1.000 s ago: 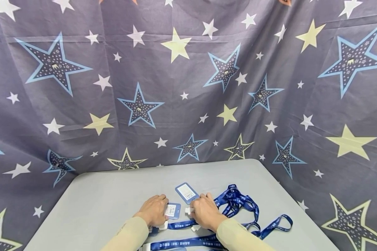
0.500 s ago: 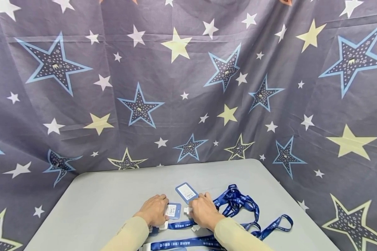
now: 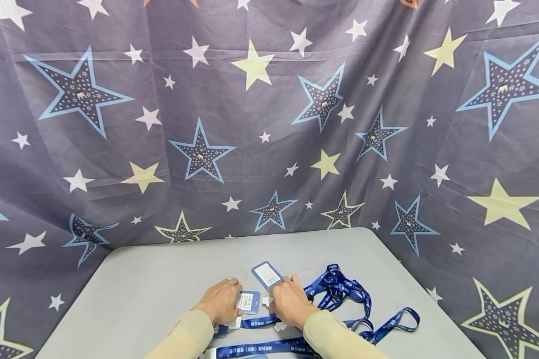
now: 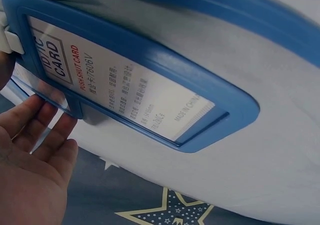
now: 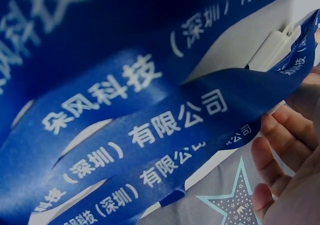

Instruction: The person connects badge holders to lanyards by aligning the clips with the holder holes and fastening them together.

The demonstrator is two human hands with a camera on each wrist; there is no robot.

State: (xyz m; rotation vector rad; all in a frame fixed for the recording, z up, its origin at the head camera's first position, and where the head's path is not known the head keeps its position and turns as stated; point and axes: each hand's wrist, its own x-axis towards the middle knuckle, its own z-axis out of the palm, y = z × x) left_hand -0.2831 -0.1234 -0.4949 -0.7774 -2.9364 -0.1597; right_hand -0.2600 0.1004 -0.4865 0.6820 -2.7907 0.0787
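Observation:
In the head view, my left hand (image 3: 220, 300) pinches the left end of a blue card holder (image 3: 250, 302) with a white printed insert. The left wrist view shows its fingertips (image 4: 62, 127) on that holder's edge, behind a nearer blue card holder (image 4: 142, 50). To the right, my right hand (image 3: 292, 302) holds a small white clip (image 3: 266, 301) of a dark blue lanyard between thumb and fingers. A gap separates clip and holder. Printed lanyard straps (image 5: 175, 122) cover much of the right wrist view and hide the clip there.
Another blue card holder (image 3: 267, 275) lies just beyond my right hand. A tangle of blue lanyards (image 3: 337, 286) is at the right, with a loop (image 3: 397, 324) reaching outward. One strap (image 3: 260, 348) runs along the near side of the grey table (image 3: 161, 269). A star-patterned curtain (image 3: 233, 99) stands behind.
My right hand has shifted very slightly left with the white clip. My left hand stays on the card holder.

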